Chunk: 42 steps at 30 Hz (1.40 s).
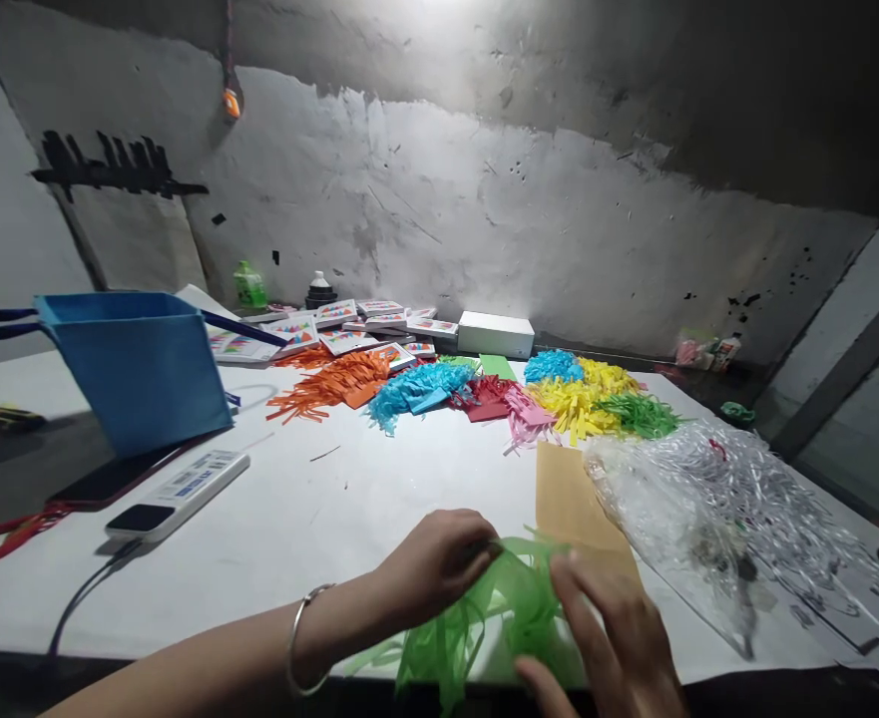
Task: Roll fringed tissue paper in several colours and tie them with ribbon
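Glare overhead, dark corner, blur in the foreground.
Light from top centre bleaches the plaster wall (439, 199), while the upper right sinks near black; the white tabletop (394, 479) is mostly pale, with grey shadow left of the blue storage bin (140, 369). The right hand (619, 628) and green tissue fringe (518, 603) are blurred; wide-angle stretch slants both sides.

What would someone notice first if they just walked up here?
Probably the fringed, paper-like bundles in orange, blue, red, pink, yellow and green, spread across the far half of the white table. Then perhaps the big blue open-topped container at the left. Up front, the left hand grips wispy, see-through green strips, with the right hand close at their right.
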Tool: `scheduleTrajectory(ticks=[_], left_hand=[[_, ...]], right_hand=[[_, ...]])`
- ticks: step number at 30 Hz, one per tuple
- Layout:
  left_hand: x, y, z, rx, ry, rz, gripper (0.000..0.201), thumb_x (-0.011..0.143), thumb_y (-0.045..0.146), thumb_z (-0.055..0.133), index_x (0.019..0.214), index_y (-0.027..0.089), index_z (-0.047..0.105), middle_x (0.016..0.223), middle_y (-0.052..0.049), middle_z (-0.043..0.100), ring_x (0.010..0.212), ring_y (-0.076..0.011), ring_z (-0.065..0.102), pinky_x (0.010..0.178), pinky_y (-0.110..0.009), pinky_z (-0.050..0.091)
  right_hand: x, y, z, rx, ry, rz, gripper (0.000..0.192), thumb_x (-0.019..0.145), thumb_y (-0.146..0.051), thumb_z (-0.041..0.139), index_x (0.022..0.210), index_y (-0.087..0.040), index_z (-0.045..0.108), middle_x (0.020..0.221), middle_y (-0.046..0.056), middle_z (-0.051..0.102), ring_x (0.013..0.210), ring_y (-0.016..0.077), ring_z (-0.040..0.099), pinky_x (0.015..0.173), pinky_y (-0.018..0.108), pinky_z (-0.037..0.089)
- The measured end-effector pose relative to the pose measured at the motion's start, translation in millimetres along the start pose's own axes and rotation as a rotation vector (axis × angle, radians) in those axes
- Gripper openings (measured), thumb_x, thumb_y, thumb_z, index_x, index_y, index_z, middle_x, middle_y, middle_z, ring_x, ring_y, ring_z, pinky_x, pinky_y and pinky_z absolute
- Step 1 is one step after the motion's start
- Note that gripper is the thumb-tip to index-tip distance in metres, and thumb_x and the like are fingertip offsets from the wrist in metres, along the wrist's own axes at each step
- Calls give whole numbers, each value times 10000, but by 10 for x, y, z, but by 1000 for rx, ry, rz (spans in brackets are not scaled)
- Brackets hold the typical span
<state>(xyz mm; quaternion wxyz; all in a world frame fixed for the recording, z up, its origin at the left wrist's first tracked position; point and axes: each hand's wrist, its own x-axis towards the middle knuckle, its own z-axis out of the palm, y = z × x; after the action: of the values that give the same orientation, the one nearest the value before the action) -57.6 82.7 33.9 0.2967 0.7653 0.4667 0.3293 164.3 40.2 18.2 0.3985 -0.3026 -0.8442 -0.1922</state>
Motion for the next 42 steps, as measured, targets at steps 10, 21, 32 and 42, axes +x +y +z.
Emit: scheduleTrajectory(ticks=[10,21,32,42], left_hand=[[-49,216,-340,-261,77,35,473,863,565,652,1134,178,670,1138,-96,666,1049,-247,574,947,-354,425],[166,57,-35,-1016,-173,-338,791,721,909,464,776,140,640,663,-13,590,598,-151,509,613,-272,392],[-230,-28,823,-1599,-531,-510,625,555,562,878,941,82,775,781,-94,770,696,-170,652,680,-225,464],[296,-53,472,-1102,-424,-432,273,545,346,718,705,128,680,425,27,547,411,-132,541,523,-285,490]], right_hand=[[505,291,-117,66,57,-236,285,978,-30,424,1100,-50,680,925,113,746,940,228,687,1048,469,391],[5,468,-24,65,156,-221,298,1000,-79,438,1187,-35,665,1044,148,752,1123,235,655,1044,461,387],[-363,773,536,96,247,86,370,906,-68,412,1180,-184,634,953,52,722,889,199,698,920,428,483],[-244,1295,-405,-405,285,105,519,868,-7,458,1314,-220,616,1125,101,720,1030,253,681,1069,521,430]])
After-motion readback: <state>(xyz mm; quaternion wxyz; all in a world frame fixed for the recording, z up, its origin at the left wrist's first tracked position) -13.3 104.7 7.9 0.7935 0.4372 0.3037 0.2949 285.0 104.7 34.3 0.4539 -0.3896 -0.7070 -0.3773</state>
